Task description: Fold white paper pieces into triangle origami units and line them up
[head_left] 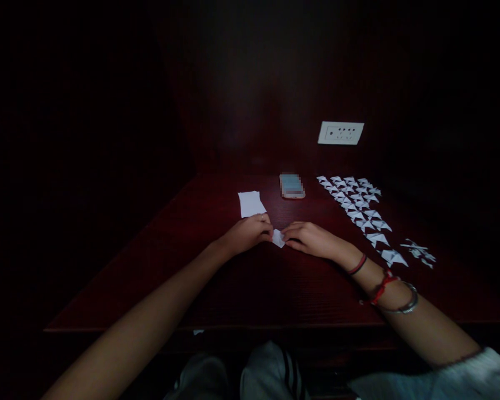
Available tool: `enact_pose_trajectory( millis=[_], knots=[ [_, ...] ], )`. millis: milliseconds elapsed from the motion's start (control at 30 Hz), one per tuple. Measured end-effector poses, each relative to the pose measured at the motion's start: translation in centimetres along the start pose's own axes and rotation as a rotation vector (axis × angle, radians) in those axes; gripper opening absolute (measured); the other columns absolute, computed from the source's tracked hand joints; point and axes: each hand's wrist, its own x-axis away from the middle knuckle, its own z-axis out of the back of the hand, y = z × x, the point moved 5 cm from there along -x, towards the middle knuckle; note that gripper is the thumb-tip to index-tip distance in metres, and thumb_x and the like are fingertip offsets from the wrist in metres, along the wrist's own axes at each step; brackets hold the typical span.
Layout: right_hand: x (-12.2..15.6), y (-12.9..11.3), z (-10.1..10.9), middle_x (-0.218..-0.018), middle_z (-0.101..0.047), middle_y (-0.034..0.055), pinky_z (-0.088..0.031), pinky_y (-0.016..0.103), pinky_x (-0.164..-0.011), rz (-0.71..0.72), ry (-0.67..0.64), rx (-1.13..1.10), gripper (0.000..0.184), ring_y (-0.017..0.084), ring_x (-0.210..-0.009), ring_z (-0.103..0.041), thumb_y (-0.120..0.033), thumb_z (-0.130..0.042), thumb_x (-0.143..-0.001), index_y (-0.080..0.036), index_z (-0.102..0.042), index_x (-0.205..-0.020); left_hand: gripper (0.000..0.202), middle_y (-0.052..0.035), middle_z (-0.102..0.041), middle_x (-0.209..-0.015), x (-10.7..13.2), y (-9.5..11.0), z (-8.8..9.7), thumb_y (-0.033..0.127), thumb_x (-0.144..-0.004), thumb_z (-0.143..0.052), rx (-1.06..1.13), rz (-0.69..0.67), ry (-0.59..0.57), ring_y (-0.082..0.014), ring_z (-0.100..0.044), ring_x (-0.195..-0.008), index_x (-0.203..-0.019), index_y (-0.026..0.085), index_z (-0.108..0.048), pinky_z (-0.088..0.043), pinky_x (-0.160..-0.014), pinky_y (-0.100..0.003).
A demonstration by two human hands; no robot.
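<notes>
Both my hands meet at the middle of a dark red table point(250, 289). My left hand point(250, 233) and my right hand point(310, 238) are closed, pinching a small folded white paper piece point(278, 238) between their fingertips, low against the tabletop. A flat white paper slip point(250, 203) lies just behind my left hand. My right wrist carries a dark band, a red string and a silver bangle.
A phone point(292, 185) lies behind the hands. Several folded white paper pieces point(358, 208) run in rows along the right side, with a few more point(419, 251) farther right. A white wall socket point(340, 133) is on the dark back panel. My knees show below the table's front edge.
</notes>
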Motion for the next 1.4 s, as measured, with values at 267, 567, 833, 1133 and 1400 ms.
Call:
enact_pose_trajectory(
  millis=[267, 567, 833, 1133, 1400],
  knots=[
    [0.0, 0.1, -0.1, -0.088, -0.06, 0.0065, -0.04, 0.029, -0.077, -0.01, -0.001, -0.003, 0.017, 0.015, -0.086, -0.053, -0.015, -0.044, -0.078, -0.015, -0.059, -0.088, 0.015, -0.0007, -0.052, -0.083, -0.1, 1.6, 0.7, 0.017, -0.081, -0.039, -0.199, -0.077, -0.024, -0.0117, -0.046, -0.074, -0.077, 0.016, -0.053, -0.032, -0.07, -0.023],
    [0.0, 0.0, 0.1, -0.087, -0.06, 0.0073, -0.041, 0.029, -0.076, -0.002, 0.005, -0.009, 0.016, 0.015, -0.085, -0.053, -0.015, -0.045, -0.077, -0.015, -0.059, -0.086, 0.011, 0.001, -0.053, -0.08, -0.1, 1.1, 0.7, 0.019, -0.08, -0.041, -0.162, -0.038, -0.025, -0.0121, -0.047, -0.075, -0.078, 0.017, -0.052, -0.032, -0.069, -0.023],
    [0.0, 0.0, 0.0, -0.088, -0.06, 0.0069, -0.04, 0.028, -0.077, -0.01, -0.003, -0.003, 0.017, 0.015, -0.085, -0.053, -0.015, -0.045, -0.077, -0.014, -0.059, -0.087, 0.014, 0.0001, -0.053, -0.083, 0.0, 1.4, 0.5, 0.018, -0.083, -0.038, -0.244, -0.103, -0.033, -0.0113, -0.048, -0.075, -0.082, 0.017, -0.052, -0.032, -0.07, -0.023],
    [0.0, 0.0, 0.0, -0.088, -0.06, 0.0072, -0.041, 0.029, -0.077, -0.011, 0.006, -0.018, 0.017, 0.015, -0.086, -0.053, -0.015, -0.047, -0.077, -0.014, -0.059, -0.088, 0.015, -0.0002, -0.052, -0.09, 0.3, 0.8, 0.5, 0.028, -0.082, -0.044, -0.208, -0.168, -0.013, -0.0119, -0.048, -0.079, -0.085, 0.02, -0.056, -0.034, -0.075, -0.024],
    [0.0, -0.1, 0.1, -0.088, -0.06, 0.007, -0.041, 0.029, -0.077, -0.004, 0.002, -0.03, 0.018, 0.015, -0.085, -0.054, -0.015, -0.047, -0.076, -0.015, -0.059, -0.09, 0.014, 0.0013, -0.052, -0.09, 0.0, 0.7, 0.4, 0.027, -0.081, -0.045, -0.134, -0.162, -0.019, -0.0105, -0.048, -0.077, -0.081, 0.021, -0.059, -0.034, -0.07, -0.021]
  ],
)
